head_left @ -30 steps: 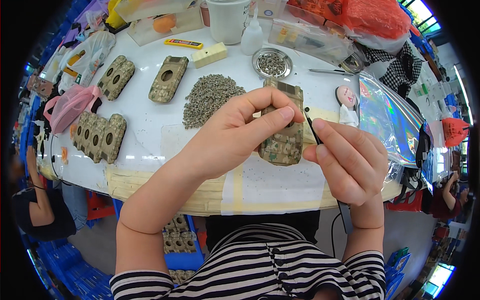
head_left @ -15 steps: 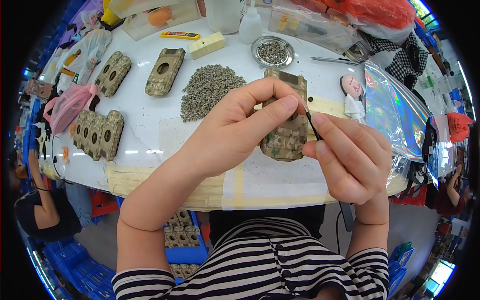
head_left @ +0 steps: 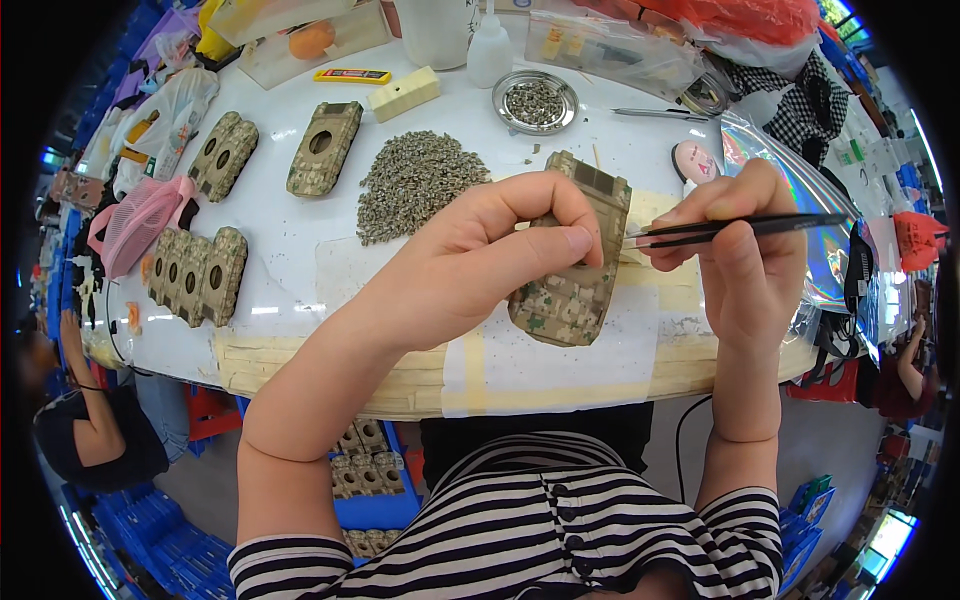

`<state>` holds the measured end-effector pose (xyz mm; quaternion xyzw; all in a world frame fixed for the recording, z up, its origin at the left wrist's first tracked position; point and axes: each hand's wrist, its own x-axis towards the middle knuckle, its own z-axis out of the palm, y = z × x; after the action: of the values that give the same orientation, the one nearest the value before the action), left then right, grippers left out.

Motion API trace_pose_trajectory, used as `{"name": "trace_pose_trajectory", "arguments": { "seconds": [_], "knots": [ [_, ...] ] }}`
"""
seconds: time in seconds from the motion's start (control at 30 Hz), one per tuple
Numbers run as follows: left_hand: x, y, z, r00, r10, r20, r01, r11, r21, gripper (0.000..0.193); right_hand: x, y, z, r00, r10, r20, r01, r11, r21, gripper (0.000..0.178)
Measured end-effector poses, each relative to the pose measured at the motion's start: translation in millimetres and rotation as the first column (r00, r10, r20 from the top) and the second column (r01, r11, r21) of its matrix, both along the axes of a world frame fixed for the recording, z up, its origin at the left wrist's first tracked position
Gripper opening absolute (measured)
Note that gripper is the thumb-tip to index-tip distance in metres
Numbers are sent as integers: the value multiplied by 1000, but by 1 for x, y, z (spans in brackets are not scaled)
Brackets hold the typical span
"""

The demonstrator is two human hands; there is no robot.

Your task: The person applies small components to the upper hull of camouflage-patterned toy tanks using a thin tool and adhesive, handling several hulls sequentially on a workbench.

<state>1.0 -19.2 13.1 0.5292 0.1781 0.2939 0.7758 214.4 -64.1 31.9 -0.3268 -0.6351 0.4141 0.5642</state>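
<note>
My left hand (head_left: 490,245) is curled over the left side of a camouflage-patterned model tank hull (head_left: 565,305), thumb and forefinger bent across it. The hull is tilted and its far end leans to the right; the other fingers are hidden behind my hand. In my right hand (head_left: 745,235) is a pair of black tweezers (head_left: 760,225), gripped between thumb and fingers and lying nearly level. The tips point left toward the hull's right side, close to my left fingertips. Whether they pinch a small part is too small to tell.
A heap of small grey-green parts (head_left: 415,185) lies left of the hull, with more in a round metal dish (head_left: 537,103). Other camouflage hulls (head_left: 325,150) stand farther left. A foam block (head_left: 405,93), a yellow cutter (head_left: 352,76) and a squeeze bottle (head_left: 490,50) are at the back.
The tweezers have swung from pointing steeply up to nearly level, and my right hand has turned and risen to the right. The hull has tilted and shifted toward me.
</note>
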Motion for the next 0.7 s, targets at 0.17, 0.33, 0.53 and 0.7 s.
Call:
{"name": "trace_pose_trajectory", "arguments": {
  "seconds": [0.17, 0.33, 0.53, 0.7],
  "knots": [
    [-4, 1, 2, 994, -60, -88, 59, 998, -9, 12, -5, 2, 1, 999, 21, -42, -27, 987, -161, 21],
    [-5, 2, 8, 984, -69, -163, 68, 998, -12, 13, -8, 0, -1, 989, 54, -139, -82, 975, -205, 21],
    [-2, -1, 3, 987, -70, -142, 63, 997, -55, 13, -10, 0, -3, 990, 58, -130, -87, 969, -230, 17],
    [-3, 0, 6, 977, -66, -205, 66, 998, -4, 13, -9, 0, -2, 988, 67, -136, -100, 962, -255, 16]
  ]
}}
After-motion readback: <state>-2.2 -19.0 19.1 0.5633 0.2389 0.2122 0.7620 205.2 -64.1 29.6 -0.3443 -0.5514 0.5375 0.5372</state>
